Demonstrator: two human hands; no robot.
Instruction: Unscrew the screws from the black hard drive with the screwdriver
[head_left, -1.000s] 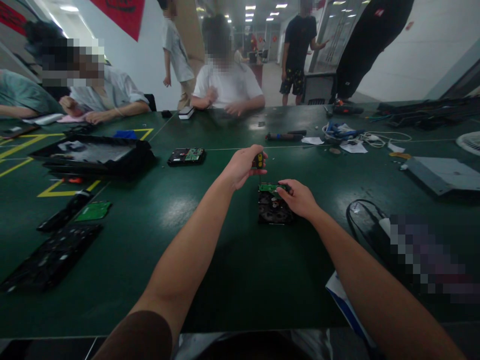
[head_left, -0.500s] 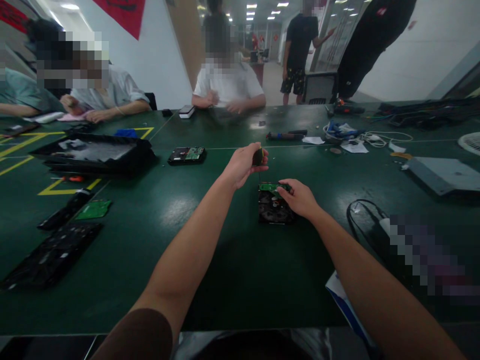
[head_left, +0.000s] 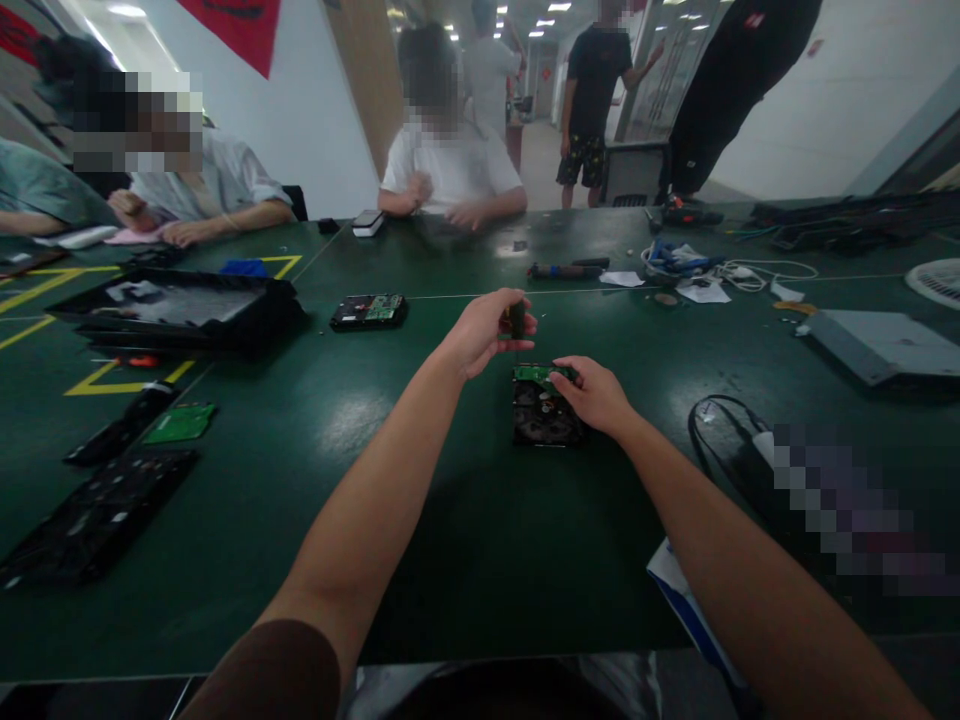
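Head view: the hard drive (head_left: pixel 541 424) lies flat on the counter (head_left: pixel 480 560), and the left hand (head_left: pixel 486 332) grips a screwdriver (head_left: pixel 517 320) upright above its far left corner! The right hand (head_left: pixel 596 392) grasps its far right side, thumb on the green board (head_left: pixel 531 374). Left of the hard drive sits a black tray (head_left: pixel 281 312).

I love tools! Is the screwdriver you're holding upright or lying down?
Upright: the left hand grips the screwdriver, which points down toward the hard drive.
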